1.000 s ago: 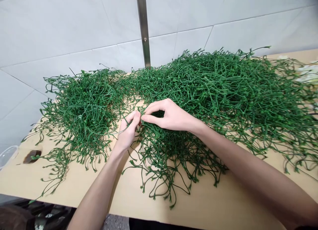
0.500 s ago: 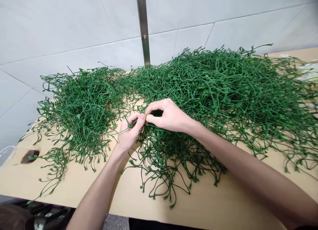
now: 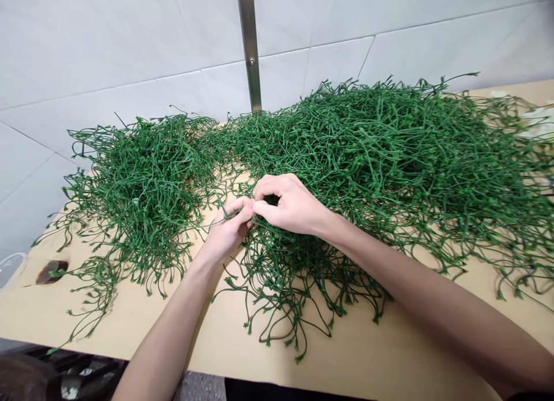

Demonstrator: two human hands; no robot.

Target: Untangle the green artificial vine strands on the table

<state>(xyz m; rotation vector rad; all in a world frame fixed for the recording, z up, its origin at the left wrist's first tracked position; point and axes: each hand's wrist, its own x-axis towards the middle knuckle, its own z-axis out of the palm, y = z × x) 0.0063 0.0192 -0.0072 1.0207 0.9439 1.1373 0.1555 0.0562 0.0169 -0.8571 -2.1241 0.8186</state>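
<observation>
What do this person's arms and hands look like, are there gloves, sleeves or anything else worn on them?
Both are bare. The left hand and right hand wear no gloves, and no ring shows on the fingers in view. The left forearm and right forearm are uncovered to the picture's edge: no sleeve, watch or bracelet shows. The arms are slim.

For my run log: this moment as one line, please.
left hand: pinching green stem | right hand: pinching it too | stem pile: on table
</observation>
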